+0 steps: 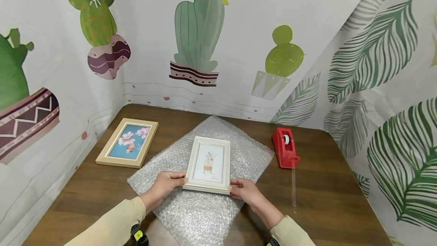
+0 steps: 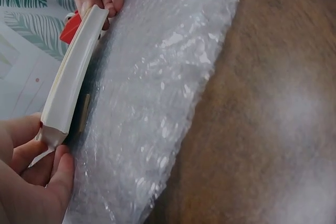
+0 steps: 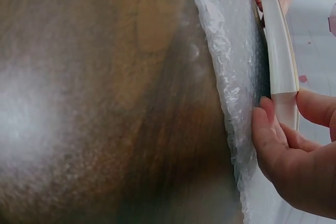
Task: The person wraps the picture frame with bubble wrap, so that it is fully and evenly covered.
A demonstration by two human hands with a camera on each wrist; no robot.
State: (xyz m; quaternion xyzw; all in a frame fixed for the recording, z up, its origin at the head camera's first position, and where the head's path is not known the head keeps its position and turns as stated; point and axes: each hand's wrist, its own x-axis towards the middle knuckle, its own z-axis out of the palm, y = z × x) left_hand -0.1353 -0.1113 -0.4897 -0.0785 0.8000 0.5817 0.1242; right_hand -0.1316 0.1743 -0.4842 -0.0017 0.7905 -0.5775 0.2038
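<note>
Both hands hold a white picture frame (image 1: 209, 164) with a potted-plant print over a sheet of bubble wrap (image 1: 201, 212). My left hand (image 1: 166, 183) pinches its lower left corner, thumb on the front face. At the lower right corner my right hand (image 1: 246, 191) grips the frame the same way. In the left wrist view the frame's white side edge (image 2: 73, 77) shows, with the left fingers bent beneath it. The right wrist view has the right thumb on the front and fingers under the edge (image 3: 281, 51). The bubble wrap lies turned like a diamond on the table.
A tan picture frame (image 1: 153, 134) with a pink-flower picture lies at the left of the brown wooden table (image 1: 327, 185). On the right stands a red tape dispenser (image 1: 280, 151), a strip of clear tape (image 1: 294, 189) hanging from it toward the front. Printed cloth (image 1: 239, 41) backs the table.
</note>
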